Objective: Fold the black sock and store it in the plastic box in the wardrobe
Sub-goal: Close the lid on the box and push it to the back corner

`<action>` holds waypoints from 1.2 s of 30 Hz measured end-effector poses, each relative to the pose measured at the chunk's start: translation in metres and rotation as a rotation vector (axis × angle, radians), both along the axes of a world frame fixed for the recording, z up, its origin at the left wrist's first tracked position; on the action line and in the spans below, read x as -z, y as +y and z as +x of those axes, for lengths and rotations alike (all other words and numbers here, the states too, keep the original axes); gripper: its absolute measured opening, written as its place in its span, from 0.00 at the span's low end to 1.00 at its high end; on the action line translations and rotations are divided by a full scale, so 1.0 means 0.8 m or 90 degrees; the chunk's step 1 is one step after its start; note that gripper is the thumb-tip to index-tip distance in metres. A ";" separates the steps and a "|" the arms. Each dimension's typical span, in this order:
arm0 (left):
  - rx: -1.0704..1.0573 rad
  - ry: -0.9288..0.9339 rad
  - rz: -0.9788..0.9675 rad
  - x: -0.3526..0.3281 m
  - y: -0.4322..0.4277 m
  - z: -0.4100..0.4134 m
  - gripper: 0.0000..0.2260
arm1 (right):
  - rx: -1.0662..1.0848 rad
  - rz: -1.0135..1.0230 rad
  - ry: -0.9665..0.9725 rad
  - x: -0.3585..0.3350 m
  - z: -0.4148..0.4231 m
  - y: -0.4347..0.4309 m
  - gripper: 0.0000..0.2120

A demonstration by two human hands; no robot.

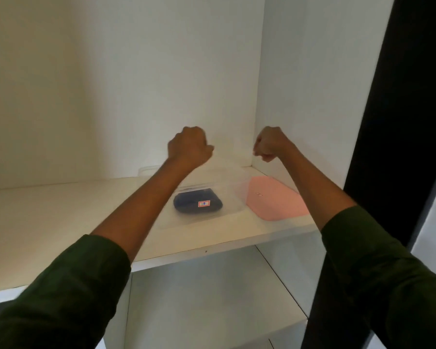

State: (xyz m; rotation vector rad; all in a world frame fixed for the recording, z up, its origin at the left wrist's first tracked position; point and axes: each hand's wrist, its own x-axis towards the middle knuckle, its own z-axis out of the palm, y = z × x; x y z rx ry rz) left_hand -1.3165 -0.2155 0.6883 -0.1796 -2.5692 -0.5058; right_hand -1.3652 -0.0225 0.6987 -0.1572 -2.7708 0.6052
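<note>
The folded black sock [198,204], with a small red-edged label reading 18 on it, lies inside a clear plastic box [230,195] on the white wardrobe shelf [61,210]. My left hand [189,147] is a closed fist raised above the box's far left side, holding nothing. My right hand [271,144] is likewise a closed fist, raised above the box's far right corner. Both fists hang apart from the box and the sock. Dark green sleeves cover both forearms near the frame's lower edge.
A pink lid [275,201] lies flat on the shelf just right of the box. The wardrobe's white side wall [300,84] rises at the right, with a dark door edge [393,122] beyond. A lower shelf [212,298] shows beneath.
</note>
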 end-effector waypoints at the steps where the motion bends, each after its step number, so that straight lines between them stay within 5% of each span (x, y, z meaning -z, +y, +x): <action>1: 0.032 0.041 0.047 0.005 0.021 0.014 0.13 | 0.033 0.022 -0.010 0.007 0.003 0.014 0.11; 5: 0.281 0.039 0.242 0.055 0.120 0.069 0.07 | 0.106 0.121 -0.119 0.042 0.029 0.052 0.04; 8: 0.363 -0.189 0.311 0.095 0.178 0.093 0.16 | 0.122 0.126 -0.195 0.065 0.040 0.073 0.08; 9: 0.343 -0.269 0.321 0.109 0.192 0.093 0.20 | 0.118 0.121 -0.212 0.072 0.044 0.075 0.05; 12: 0.202 -0.384 0.289 0.133 0.214 0.084 0.29 | 0.112 0.122 -0.218 0.089 0.044 0.080 0.16; 24: 0.197 -0.472 0.312 0.116 0.188 0.066 0.33 | 0.177 0.031 -0.223 0.106 0.025 0.062 0.16; 30: 0.209 -0.453 0.257 0.117 0.172 0.073 0.32 | 0.204 -0.028 -0.102 0.094 0.015 0.061 0.28; 36: 0.278 -0.394 0.333 0.096 0.153 0.086 0.27 | 0.140 -0.038 0.144 0.040 0.014 0.068 0.15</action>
